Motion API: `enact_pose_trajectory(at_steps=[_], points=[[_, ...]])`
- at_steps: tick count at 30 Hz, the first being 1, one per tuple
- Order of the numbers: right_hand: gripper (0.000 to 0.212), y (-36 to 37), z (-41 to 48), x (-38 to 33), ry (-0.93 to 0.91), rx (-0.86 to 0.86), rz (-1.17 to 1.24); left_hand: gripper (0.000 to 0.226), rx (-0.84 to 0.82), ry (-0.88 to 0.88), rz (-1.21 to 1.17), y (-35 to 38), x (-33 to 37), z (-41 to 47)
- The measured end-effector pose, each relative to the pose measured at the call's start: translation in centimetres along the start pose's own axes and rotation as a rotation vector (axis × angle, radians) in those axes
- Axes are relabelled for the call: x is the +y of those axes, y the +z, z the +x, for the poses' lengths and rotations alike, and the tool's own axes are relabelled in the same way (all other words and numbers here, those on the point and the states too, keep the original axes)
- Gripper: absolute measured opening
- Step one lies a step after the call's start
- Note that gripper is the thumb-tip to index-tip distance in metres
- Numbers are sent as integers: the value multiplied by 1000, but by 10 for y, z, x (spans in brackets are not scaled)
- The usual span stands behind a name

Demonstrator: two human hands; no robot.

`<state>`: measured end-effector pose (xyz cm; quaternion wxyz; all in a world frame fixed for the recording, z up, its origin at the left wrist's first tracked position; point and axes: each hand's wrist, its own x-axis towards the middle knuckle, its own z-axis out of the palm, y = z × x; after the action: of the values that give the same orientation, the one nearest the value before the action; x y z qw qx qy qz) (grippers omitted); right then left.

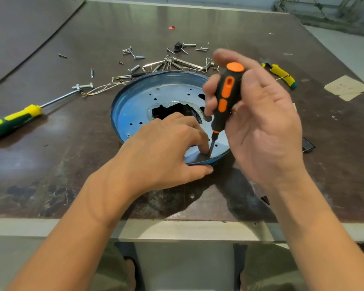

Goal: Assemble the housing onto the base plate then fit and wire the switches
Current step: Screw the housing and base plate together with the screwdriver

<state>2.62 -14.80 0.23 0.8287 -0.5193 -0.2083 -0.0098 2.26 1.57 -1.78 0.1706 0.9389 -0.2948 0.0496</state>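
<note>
1. Our forearms reach in over the table's [51, 164] near edge, and both hands meet at the near rim of the housing [166, 77]. It sits mid-table with the plate [139, 106] lying flat inside it.
2. Our left hand [166, 148] straddles that near rim, with the thumb outside by the wall and the fingers curled inside. The index fingertip [203, 147] presses down at the foot of the wall. We cannot see whether a screw sits under it.
3. Our right hand [261, 122] holds the driver [227, 95]. Its fingers wrap closely round the far side of the black-and-orange handle, and the palm is turned towards us.
4. The relation that matters is at the driver's tip. The long axis stands nearly upright, with the handle leaning a little up and away, and the tip comes down where the plate meets the near wall, just beside the left index fingertip. The left hand is the nearer to that spot, while the right rides above it. We judge that the next turn depends on the tip staying seated there and the left hand keeping the housing from spinning.
5. One screw head [128, 135] shows on the plate's near left.
6. Beyond the housing lies a scatter of hardware [168, 61]. Thin wires [105, 87] lie just beside the far-left rim, and a yellow screwdriver [13, 120] lies well apart to the left.
7. No switch appears fitted, so we judge we are at the fastening stage.
</note>
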Motion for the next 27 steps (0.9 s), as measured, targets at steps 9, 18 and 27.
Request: enact_pose_trajectory(at_steps=[9, 18, 27], points=[[17, 5, 0, 2, -46, -2, -67, 36, 1, 2, 13, -1, 0, 0], [25, 3, 1, 3, -92, 59, -155, 35, 4, 5, 10, 1, -1, 1], [29, 2, 1, 2, -53, 32, -106, 32, 3, -5, -5, 1, -1, 1]])
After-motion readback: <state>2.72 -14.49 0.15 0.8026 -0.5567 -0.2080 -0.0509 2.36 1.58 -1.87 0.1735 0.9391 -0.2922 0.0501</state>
